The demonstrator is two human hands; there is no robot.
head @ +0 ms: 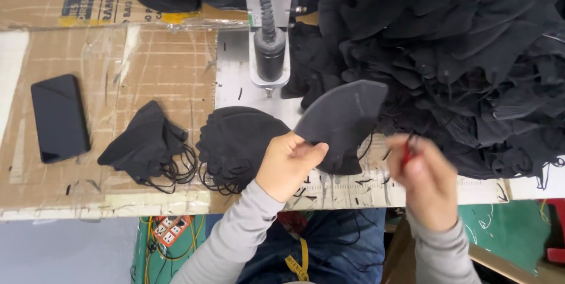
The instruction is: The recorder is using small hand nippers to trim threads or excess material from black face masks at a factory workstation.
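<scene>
Here, a heap of black masks (465, 66) fills the bench's right. Two finished stacks (235, 143) lie left, clear of the welding head (269, 54). Your left hand (288, 163) pinches one folded black mask (344, 122) flat beneath that head; your blurred right hand (426, 175) grips a small red tool (406, 153).

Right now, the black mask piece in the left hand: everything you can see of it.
The black mask piece is a flat, fan-shaped panel of matte, fabric-like material, one curved edge uppermost and a narrow end pointing down. No ear loop shows on it. The left hand pinches its lower left edge, thumb on the front face, holding it raised over the pale worktable below the machine head. The right hand is apart from it, blurred, gripping a small red thing.
</scene>
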